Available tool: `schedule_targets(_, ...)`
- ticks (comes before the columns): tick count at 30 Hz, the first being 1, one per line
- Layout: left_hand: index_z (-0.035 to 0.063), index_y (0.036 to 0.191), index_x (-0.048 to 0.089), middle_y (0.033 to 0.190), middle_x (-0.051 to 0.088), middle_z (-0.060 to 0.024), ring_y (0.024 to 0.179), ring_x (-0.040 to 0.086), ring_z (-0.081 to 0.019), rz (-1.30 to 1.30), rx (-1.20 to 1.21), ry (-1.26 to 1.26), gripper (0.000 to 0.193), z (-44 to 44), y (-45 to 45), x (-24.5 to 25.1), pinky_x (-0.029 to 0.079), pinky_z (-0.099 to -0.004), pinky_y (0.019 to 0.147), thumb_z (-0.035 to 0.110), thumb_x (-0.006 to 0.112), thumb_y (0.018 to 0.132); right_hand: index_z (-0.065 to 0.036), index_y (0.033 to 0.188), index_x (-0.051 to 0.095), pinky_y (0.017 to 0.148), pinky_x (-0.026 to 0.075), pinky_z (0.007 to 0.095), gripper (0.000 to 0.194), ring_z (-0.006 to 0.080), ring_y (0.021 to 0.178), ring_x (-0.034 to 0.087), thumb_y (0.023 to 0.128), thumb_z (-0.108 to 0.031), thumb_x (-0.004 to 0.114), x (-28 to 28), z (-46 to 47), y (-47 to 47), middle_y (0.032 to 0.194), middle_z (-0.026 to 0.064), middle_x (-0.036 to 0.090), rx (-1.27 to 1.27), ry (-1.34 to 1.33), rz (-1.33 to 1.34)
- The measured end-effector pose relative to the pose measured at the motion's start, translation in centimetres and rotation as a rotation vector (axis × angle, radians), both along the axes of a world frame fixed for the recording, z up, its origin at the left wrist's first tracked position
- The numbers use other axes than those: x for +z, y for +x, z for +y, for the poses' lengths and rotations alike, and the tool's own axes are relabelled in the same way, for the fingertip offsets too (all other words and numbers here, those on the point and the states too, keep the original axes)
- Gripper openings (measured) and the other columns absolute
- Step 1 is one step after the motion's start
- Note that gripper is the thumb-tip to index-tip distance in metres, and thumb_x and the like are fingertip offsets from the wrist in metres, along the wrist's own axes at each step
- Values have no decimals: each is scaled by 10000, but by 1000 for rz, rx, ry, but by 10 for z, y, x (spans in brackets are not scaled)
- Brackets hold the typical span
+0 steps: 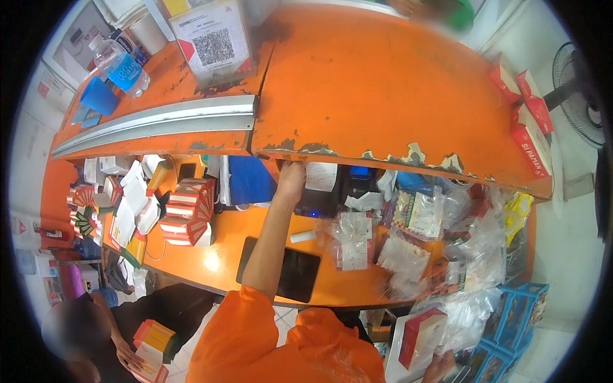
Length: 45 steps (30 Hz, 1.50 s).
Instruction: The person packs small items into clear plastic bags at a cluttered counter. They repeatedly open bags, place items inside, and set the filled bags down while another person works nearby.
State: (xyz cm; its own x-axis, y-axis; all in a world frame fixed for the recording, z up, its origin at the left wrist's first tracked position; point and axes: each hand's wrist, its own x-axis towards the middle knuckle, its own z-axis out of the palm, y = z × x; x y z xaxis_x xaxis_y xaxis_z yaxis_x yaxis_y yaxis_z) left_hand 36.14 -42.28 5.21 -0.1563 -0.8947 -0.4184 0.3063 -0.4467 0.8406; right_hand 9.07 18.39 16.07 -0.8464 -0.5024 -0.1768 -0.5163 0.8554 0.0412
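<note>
My left hand reaches forward to the front edge of the orange upper counter. Its fingers are partly hidden there, so their grip cannot be made out. Just right of it lies a printed paper slip on a black device with a small blue light. A blue folder stands to its left. At the bottom right, my right hand is beside a clear plastic bag and a red and white food box. Plastic and the picture's edge hide part of that hand.
A dark tablet lies under my left forearm. Stacked folded cartons stand left; bagged packets with slips crowd the right. Blue plastic racks stand lower right. Another person sits lower left, a hand on a carton. Someone in green is beyond the counter.
</note>
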Motion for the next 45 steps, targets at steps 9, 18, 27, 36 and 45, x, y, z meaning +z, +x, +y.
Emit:
schedule_targets(9,41,1253,539,1159,650,-114,1028,630,-216,-1,-64,18,362,-14,4,-22,469,-372,907,298,417,1029,85,963,654,791,475,547,583,483,847,594,920,-494,610,6,12,1,923,286,646,94,-191,81)
schedule_targets(18,-29,1025,624,1013,666,-94,949,611,-190,-228,-125,-159,234,24,10,-10,487,-360,851,175,596,914,86,1003,642,739,495,517,544,463,779,600,876,-441,684,29,-36,9,877,285,652,-9,-124,1)
schedule_targets(27,-15,1003,724,929,725,-32,828,639,-92,-163,-190,-207,184,150,27,-33,518,-264,763,71,750,843,111,1101,606,866,506,465,591,413,943,617,804,-371,776,32,-113,-41,1005,317,637,71,-455,182)
schedule_targets(36,-12,966,727,875,732,-112,730,646,-111,-548,-329,-456,232,140,58,-2,508,-278,666,136,792,800,59,1056,648,849,425,286,538,170,917,563,713,-343,749,191,-274,-62,982,81,640,416,-1338,-107)
schedule_targets(45,13,949,749,829,734,-142,720,687,-167,-578,-244,-526,171,147,84,28,516,-301,673,166,695,895,70,1097,643,837,440,278,420,172,900,569,742,-143,716,252,-374,-15,974,70,630,338,-1320,-120)
